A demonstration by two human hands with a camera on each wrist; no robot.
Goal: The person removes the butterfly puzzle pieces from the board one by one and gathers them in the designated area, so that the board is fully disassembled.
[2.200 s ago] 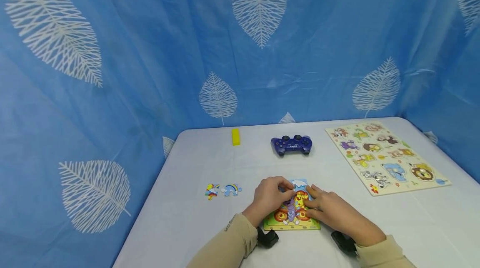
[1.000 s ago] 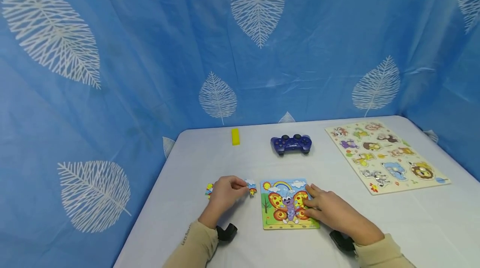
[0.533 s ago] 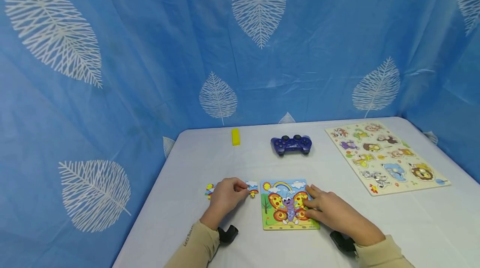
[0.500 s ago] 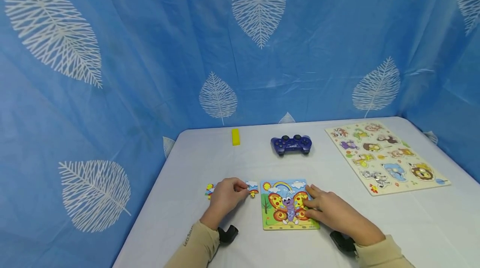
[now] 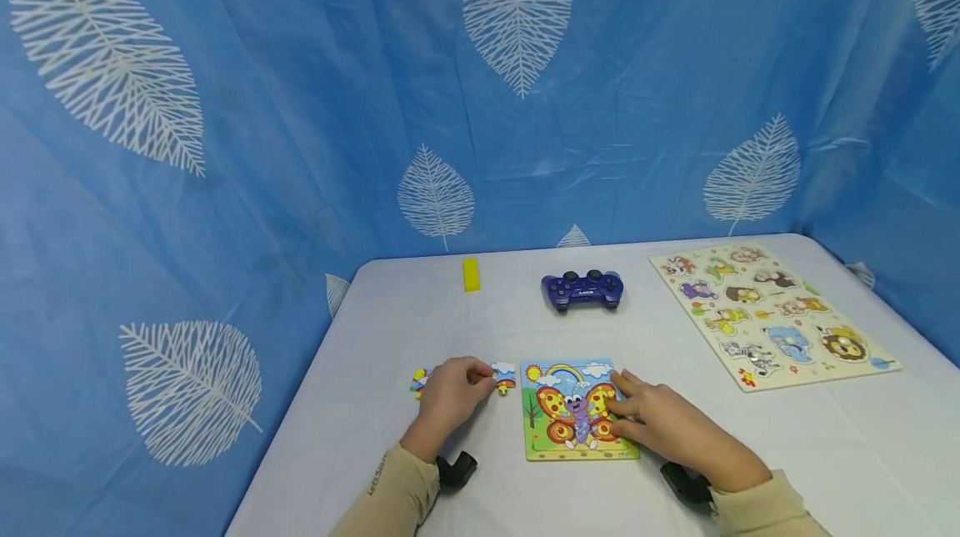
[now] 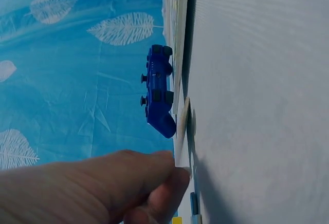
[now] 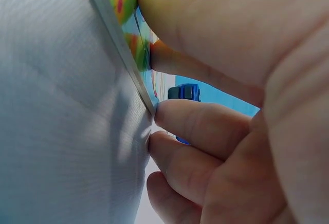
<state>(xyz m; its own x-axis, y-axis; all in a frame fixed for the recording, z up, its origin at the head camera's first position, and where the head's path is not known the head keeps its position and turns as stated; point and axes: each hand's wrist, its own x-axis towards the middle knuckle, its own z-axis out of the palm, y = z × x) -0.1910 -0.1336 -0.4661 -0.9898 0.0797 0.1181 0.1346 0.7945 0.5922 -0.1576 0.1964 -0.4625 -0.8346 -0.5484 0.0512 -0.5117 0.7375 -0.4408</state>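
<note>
The left hand pinches a small jigsaw piece with cloud and red-yellow print, just left of the butterfly puzzle board. In the left wrist view, the piece is tilted up from the white table at the fingertips. The right hand rests on the right side of the board, its fingers spread. In the right wrist view, thumb and index finger touch the board's face while another fingertip is at its edge. Another jigsaw piece shows partly behind the left hand.
A blue game controller lies behind the board. Farther left is a yellow block. A large animal peg puzzle lies at the right. Blue leaf-patterned cloth hangs beyond the white table.
The left hand has moved left off the board with the jigsaw piece and has stayed almost still for the last second. A loose rainbow piece is now hidden by it. The right hand keeps its place.
</note>
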